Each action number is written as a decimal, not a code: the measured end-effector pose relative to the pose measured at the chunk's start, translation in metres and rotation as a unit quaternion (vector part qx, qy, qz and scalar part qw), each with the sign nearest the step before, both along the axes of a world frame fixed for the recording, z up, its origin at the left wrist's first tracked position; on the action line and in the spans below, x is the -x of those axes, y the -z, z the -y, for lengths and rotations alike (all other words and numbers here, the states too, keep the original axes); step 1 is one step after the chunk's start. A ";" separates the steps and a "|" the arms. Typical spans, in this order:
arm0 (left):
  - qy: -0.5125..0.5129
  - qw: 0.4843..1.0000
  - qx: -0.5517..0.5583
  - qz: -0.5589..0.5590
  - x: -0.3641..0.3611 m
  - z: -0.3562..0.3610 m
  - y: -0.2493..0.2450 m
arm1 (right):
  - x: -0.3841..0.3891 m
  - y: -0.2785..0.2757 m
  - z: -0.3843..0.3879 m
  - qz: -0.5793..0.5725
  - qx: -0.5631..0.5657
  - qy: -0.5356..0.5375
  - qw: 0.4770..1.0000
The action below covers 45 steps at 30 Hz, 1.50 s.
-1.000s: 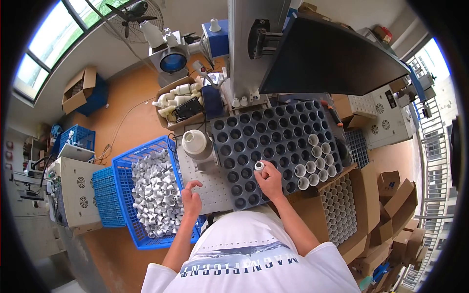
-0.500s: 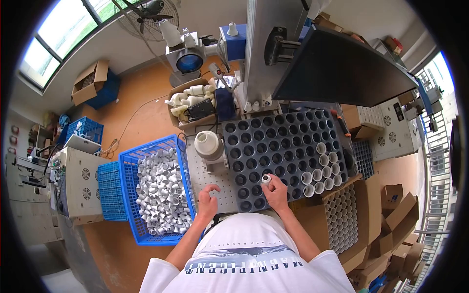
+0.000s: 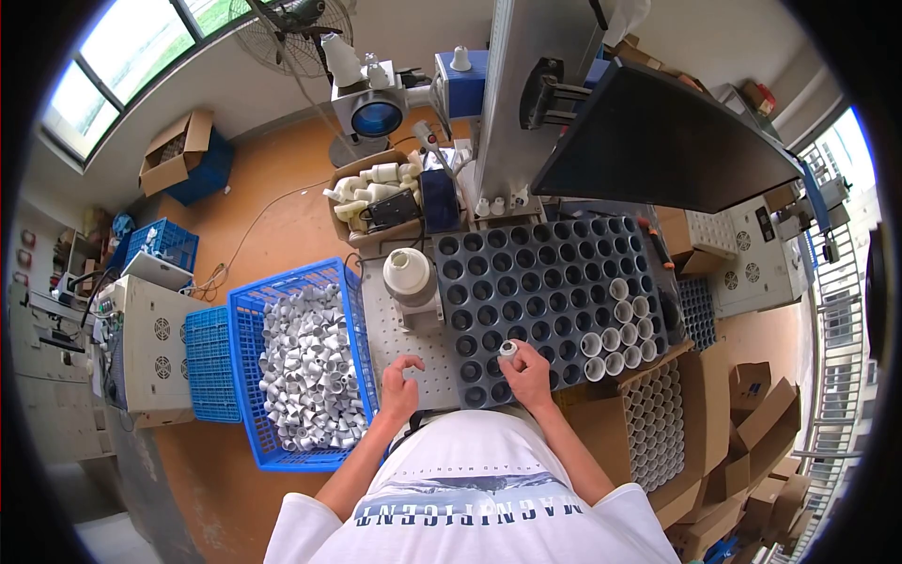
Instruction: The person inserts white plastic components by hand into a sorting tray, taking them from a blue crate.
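Over the lower left part of a black tray (image 3: 484, 324) with rows of round holes, my right hand (image 3: 529, 379) is closed on a small white plastic cup-shaped part (image 3: 508, 349), its round end facing up. My left hand (image 3: 401, 387) hovers above the perforated metal plate (image 3: 433, 362), thumb and index finger curved apart with nothing visible between them. Several white cups (image 3: 611, 339) sit in the tray's holes at the lower right. Left of my left hand, a blue plastic crate (image 3: 358, 348) holds a heap of loose white parts (image 3: 310, 367).
A white stepped fixture (image 3: 409, 274) stands on the plate behind my hands. Beyond the tray rise a metal column (image 3: 526, 103) and a black monitor (image 3: 667, 141). An open carton (image 3: 705, 404) with rows of white cups is at the right. A lens head (image 3: 376, 115) overhangs the back.
My right hand has shifted very slightly left with the white part, which now looks a little more tilted. My left hand has barely moved. The whole view has shifted slightly.
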<state>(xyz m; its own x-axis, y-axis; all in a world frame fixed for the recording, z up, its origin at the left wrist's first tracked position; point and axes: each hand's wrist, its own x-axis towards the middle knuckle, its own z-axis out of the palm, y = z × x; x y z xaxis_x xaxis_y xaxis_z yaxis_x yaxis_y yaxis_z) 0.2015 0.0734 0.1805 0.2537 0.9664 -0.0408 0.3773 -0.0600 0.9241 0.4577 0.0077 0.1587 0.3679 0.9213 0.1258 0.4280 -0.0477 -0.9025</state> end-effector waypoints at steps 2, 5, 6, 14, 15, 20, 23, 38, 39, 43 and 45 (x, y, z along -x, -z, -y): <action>0.004 1.000 -0.007 0.006 0.001 -0.001 0.000 | 0.001 -0.001 0.000 0.003 -0.001 -0.001 1.000; -0.003 1.000 -0.009 0.005 0.001 -0.001 -0.002 | 0.002 -0.002 -0.001 0.008 0.003 -0.003 1.000; -0.006 1.000 0.005 0.002 0.001 -0.002 -0.004 | 0.003 -0.002 0.000 0.005 0.006 -0.004 1.000; -0.034 0.997 0.076 -0.005 0.001 -0.005 -0.018 | 0.004 0.001 0.000 0.012 0.005 -0.010 1.000; -0.028 0.999 0.046 0.000 0.003 -0.008 -0.013 | 0.004 0.001 0.000 0.013 0.005 -0.010 1.000; -0.038 0.998 -0.038 0.012 0.012 -0.023 -0.010 | 0.004 0.000 0.001 0.009 0.019 -0.010 1.000; -0.058 0.997 -0.048 0.019 0.017 -0.034 -0.008 | 0.003 -0.002 0.001 0.009 0.019 -0.010 1.000; -0.092 0.978 -0.160 0.100 0.022 -0.124 -0.052 | -0.004 -0.014 0.004 -0.045 0.074 0.030 0.996; -0.091 0.975 -0.172 0.110 0.021 -0.130 -0.054 | -0.006 -0.009 0.004 -0.046 0.067 0.034 0.996; -0.072 0.974 -0.184 0.112 0.007 -0.149 -0.080 | -0.013 -0.006 0.006 -0.042 0.047 0.044 0.997; -0.059 0.973 -0.188 0.115 -0.006 -0.154 -0.101 | -0.015 -0.008 0.005 -0.065 0.059 0.052 0.995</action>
